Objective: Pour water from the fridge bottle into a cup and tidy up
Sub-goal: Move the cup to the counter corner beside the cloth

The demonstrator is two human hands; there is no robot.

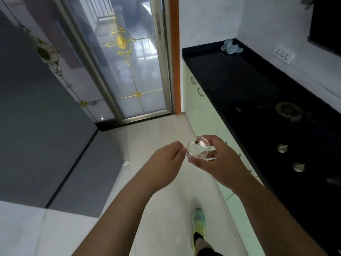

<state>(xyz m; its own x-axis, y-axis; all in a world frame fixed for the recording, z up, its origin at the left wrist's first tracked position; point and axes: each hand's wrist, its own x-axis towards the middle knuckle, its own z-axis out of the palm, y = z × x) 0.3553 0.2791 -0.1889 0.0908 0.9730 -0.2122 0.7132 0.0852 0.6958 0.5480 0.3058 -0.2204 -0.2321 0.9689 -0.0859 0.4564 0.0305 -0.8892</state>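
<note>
Kitchen floor below, right hand (217,161) wrapped round the small glass cup (198,149), kept upright (empty, I think); left hand (168,157), loosely curled, held nothing beside it.

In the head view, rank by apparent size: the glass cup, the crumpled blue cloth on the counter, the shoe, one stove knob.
Largest to smallest as they look:
1. shoe
2. glass cup and blue cloth: look alike, and the cloth lies farther away, so unranked
3. stove knob
</note>
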